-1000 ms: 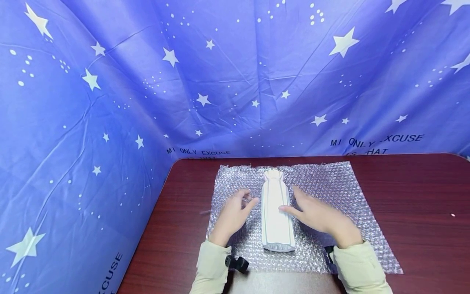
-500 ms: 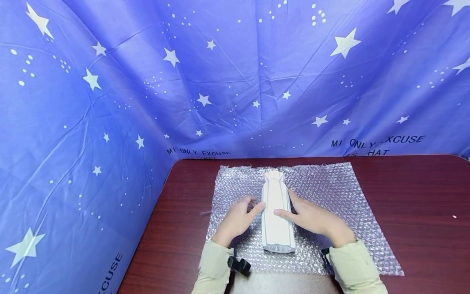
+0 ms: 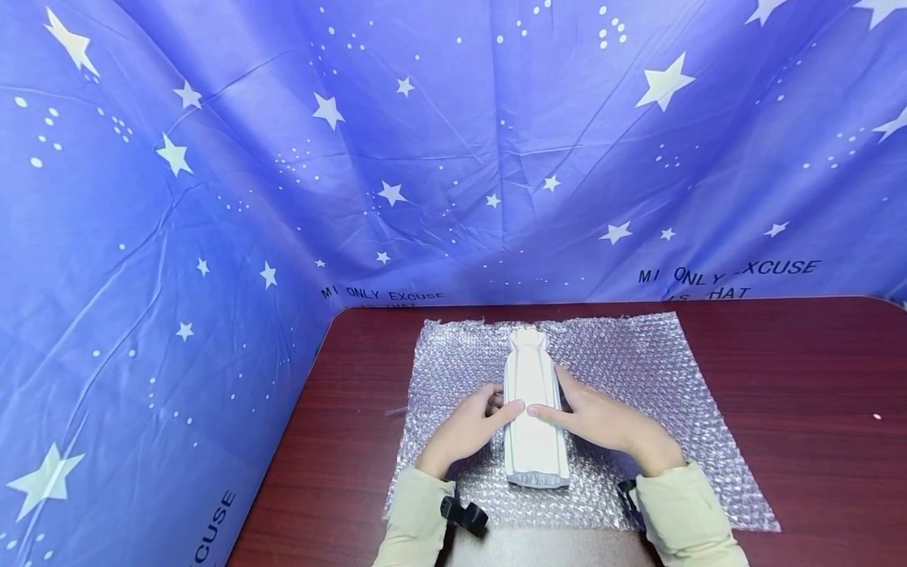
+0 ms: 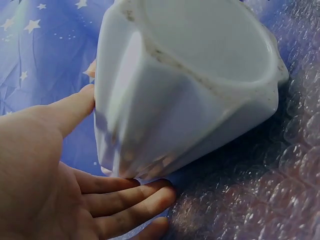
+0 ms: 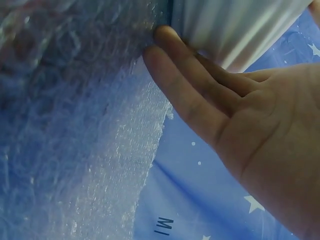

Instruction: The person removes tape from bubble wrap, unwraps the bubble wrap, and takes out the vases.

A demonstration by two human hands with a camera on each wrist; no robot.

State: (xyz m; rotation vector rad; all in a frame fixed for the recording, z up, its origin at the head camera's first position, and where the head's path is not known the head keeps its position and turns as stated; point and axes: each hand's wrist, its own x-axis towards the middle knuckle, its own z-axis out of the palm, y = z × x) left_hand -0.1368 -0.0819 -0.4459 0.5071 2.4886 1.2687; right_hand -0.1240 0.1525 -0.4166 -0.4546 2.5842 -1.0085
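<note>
A white fluted ceramic vase (image 3: 533, 453) lies on its side on a sheet of bubble wrap (image 3: 638, 354), its narrow neck pointing away and its base towards me. From the left, my left hand (image 3: 464, 429) grips it, thumb on top and fingers at the lower side; the left wrist view shows the vase's flat base (image 4: 210, 40) and those fingers below. On the opposite side my right hand (image 3: 611, 419) holds it, thumb on top near the left thumb. In the right wrist view the right fingers (image 5: 185, 95) reach along the vase's lower side beside the wrap.
The bubble wrap lies flat over a dark red wooden table (image 3: 815, 394). A blue curtain (image 3: 453, 157) with white stars hangs behind the table and along its left. A small white speck (image 3: 877, 416) is on the table at the right.
My left hand has moved right, from beside the vase to a hold with its thumb on top. The right hand has moved slightly left and closed in on the vase, which stays in place.
</note>
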